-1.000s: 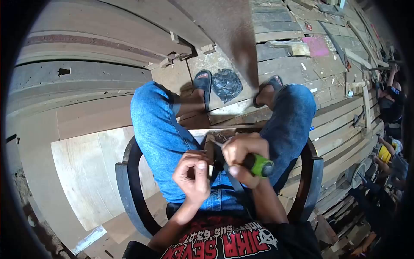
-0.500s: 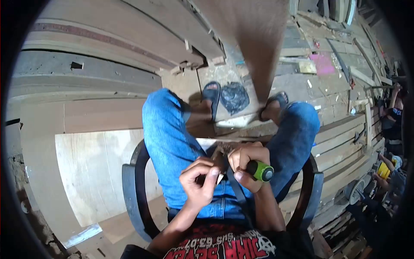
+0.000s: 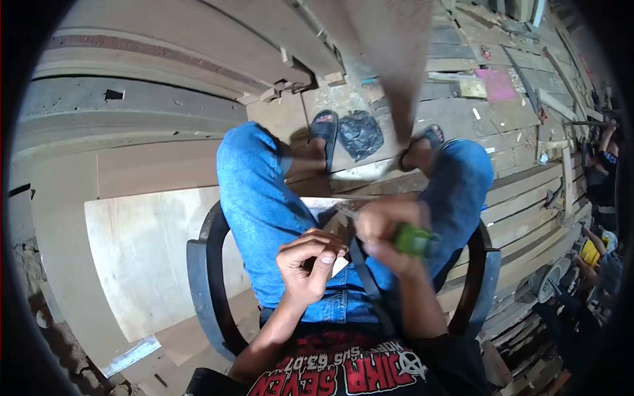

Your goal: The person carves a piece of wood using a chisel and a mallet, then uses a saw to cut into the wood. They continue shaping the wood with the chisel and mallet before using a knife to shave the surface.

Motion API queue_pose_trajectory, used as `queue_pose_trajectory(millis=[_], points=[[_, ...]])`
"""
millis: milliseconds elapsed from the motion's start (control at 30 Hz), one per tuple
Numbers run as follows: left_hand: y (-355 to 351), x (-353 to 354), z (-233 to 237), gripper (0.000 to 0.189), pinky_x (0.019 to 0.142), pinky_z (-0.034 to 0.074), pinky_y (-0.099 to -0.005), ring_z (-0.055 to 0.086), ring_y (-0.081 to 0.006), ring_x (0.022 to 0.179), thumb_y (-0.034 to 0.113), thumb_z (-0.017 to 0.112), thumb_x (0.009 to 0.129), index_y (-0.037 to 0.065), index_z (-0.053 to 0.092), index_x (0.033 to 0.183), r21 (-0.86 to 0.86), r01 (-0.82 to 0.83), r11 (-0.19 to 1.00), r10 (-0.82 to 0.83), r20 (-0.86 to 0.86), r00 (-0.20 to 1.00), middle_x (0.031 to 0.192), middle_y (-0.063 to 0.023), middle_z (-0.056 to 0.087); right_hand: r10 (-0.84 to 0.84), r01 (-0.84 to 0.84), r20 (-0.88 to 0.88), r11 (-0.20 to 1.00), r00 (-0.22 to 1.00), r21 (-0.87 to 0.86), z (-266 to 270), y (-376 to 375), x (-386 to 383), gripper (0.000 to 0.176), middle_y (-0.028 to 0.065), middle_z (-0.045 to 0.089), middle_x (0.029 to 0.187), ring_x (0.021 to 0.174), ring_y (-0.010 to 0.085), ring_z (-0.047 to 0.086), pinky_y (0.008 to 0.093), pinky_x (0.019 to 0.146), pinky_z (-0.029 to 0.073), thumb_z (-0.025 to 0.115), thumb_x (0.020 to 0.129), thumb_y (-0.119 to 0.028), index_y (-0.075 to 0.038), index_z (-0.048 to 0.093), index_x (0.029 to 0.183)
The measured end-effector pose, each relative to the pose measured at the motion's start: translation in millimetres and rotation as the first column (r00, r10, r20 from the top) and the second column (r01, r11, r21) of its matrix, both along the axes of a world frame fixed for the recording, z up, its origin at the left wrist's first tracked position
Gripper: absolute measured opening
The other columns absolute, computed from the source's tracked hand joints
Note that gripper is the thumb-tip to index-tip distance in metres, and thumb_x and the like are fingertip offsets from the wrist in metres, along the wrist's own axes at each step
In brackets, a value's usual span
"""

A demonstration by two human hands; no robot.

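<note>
Above my lap, my left hand [image 3: 307, 264] pinches a small piece of wood [image 3: 339, 265], whose pale end shows past the thumb. Close by on the right, my right hand [image 3: 387, 231] is wrapped round a tool with a green and black handle [image 3: 414, 241]. That hand is smeared by motion. A thin blurred part of the tool points left from the fist toward the wood. Whether it touches the wood I cannot tell. A dark strap [image 3: 365, 274] hangs between my two forearms.
A curved chair arm [image 3: 485, 284] stands on each side of me. A pale wooden board [image 3: 158, 257] lies at the left. A black plastic bag [image 3: 358, 135] is between my feet. A blurred post [image 3: 399, 72] rises ahead. People [image 3: 601, 264] are at the far right.
My right hand has moved slightly right and up, with its handle now turned sideways and blurred. More of the wood's pale end shows at my left hand. The view has shifted slightly.
</note>
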State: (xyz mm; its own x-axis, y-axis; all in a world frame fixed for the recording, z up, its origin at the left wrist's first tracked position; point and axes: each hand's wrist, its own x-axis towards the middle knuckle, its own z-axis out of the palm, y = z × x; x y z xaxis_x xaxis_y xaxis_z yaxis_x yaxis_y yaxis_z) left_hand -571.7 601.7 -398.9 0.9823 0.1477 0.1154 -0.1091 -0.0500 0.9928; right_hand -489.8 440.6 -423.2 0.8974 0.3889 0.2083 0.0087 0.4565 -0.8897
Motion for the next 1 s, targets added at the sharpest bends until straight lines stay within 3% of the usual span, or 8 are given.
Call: queue_pose_trajectory(millis=[67, 200, 333, 467, 567, 700, 900, 1000], points=[[-3.0, 4.5, 0.3, 0.023, 0.073, 0.054, -0.0360, 0.071, -0.0243, 0.076, 0.009, 0.070, 0.094, -0.006, 0.070, 0.077, -0.011, -0.005, 1.000, 0.005, 0.000, 1.000, 0.078, -0.0142, 0.073, 0.052, -0.048, 0.029, 0.991, 0.998, -0.124, -7.9, 0.3, 3.1, 0.030, 0.0017, 0.049, 0.059, 0.052, 0.0159, 0.047, 0.0305, 0.050, 0.036, 0.071, 0.069, -0.005, -0.008, 0.041, 0.064], [6.4, 1.8, -0.1, 0.021, 0.073, 0.055, -0.0356, 0.071, -0.0245, 0.076, 0.007, 0.069, 0.093, -0.005, 0.069, 0.076, 0.011, 0.035, 0.999, -0.034, -0.036, 0.999, 0.079, -0.0141, 0.074, -0.049, 0.066, -0.061, 0.947, 0.997, 0.313, 47.9, -27.3, 16.9, 0.028, 0.0015, 0.044, 0.057, 0.050, 0.0151, 0.044, 0.0302, 0.049, 0.034, 0.070, 0.070, -0.008, -0.009, 0.042, 0.064], [1.8, 13.1, 7.7, 0.018, 0.073, 0.056, -0.0346, 0.071, -0.0238, 0.077, 0.004, 0.071, 0.092, -0.006, 0.069, 0.076, 0.016, 0.058, 0.998, -0.058, -0.031, 0.998, 0.080, -0.0158, 0.074, 0.008, -0.009, 0.047, 1.000, 0.999, 0.020, 8.5, -3.0, 8.9, 0.034, -0.0034, 0.043, 0.050, 0.042, 0.0121, 0.043, 0.0286, 0.045, 0.033, 0.073, 0.082, -0.021, -0.014, 0.045, 0.064], [8.5, 9.8, 1.7, 0.010, 0.070, 0.056, -0.0314, 0.072, -0.0227, 0.076, 0.002, 0.072, 0.091, -0.005, 0.067, 0.088, 0.065, 0.082, 0.994, -0.079, -0.043, 0.996, 0.082, -0.0161, 0.074, -0.020, -0.006, 0.076, 0.946, 0.997, 0.325, 46.8, -28.3, 24.0, 0.032, -0.0003, 0.043, 0.052, 0.045, 0.0141, 0.041, 0.0290, 0.047, 0.033, 0.073, 0.075, -0.014, -0.009, 0.043, 0.065], [3.5, 8.6, 6.9, 0.016, 0.070, 0.057, -0.0317, 0.073, -0.0225, 0.077, 0.006, 0.073, 0.092, -0.003, 0.063, 0.085, 0.063, 0.092, 0.994, -0.090, -0.029, 0.996, 0.084, -0.0180, 0.074, 0.054, -0.054, -0.066, 0.999, 0.996, 0.006, 8.3, -2.3, 8.1, 0.031, 0.0006, 0.049, 0.056, 0.046, 0.0136, 0.051, 0.0293, 0.048, 0.037, 0.071, 0.070, -0.010, -0.011, 0.041, 0.061], [5.5, 4.7, 5.4, 0.022, 0.069, 0.057, -0.0315, 0.073, -0.0216, 0.077, 0.005, 0.074, 0.092, 0.000, 0.056, 0.080, 0.013, 0.107, 0.994, -0.106, -0.064, 0.992, 0.085, -0.0165, 0.073, -0.015, 0.006, 0.160, 0.998, 0.987, 0.059, 28.3, -32.8, 30.5, 0.031, 0.0012, 0.048, 0.056, 0.047, 0.0148, 0.048, 0.0300, 0.047, 0.036, 0.072, 0.071, -0.012, -0.009, 0.043, 0.063], [5.6, 10.1, 5.7, 0.030, 0.066, 0.055, -0.0319, 0.070, -0.0205, 0.073, 0.000, 0.074, 0.089, 0.004, 0.049, 0.073, 0.030, 0.133, 0.991, -0.132, -0.017, 0.991, 0.082, -0.0160, 0.071, 0.069, -0.067, -0.065, 0.997, 0.995, 0.042, -4.7, 4.0, 17.4, 0.034, 0.0023, 0.044, 0.061, 0.054, 0.0125, 0.042, 0.0295, 0.051, 0.033, 0.073, 0.075, -0.013, -0.007, 0.040, 0.066], [8.7, 1.4, -1.3, 0.031, 0.066, 0.055, -0.0313, 0.070, -0.0212, 0.073, -0.001, 0.075, 0.087, 0.004, 0.049, 0.072, 0.052, 0.118, 0.992, -0.116, -0.045, 0.992, 0.080, -0.0148, 0.071, -0.057, 0.044, 0.083, 0.988, 0.995, 0.150, 32.5, -20.8, 28.3, 0.042, 0.0003, 0.046, 0.058, 0.050, 0.0098, 0.042, 0.0266, 0.048, 0.030, 0.077, 0.082, -0.024, -0.009, 0.042, 0.065]])
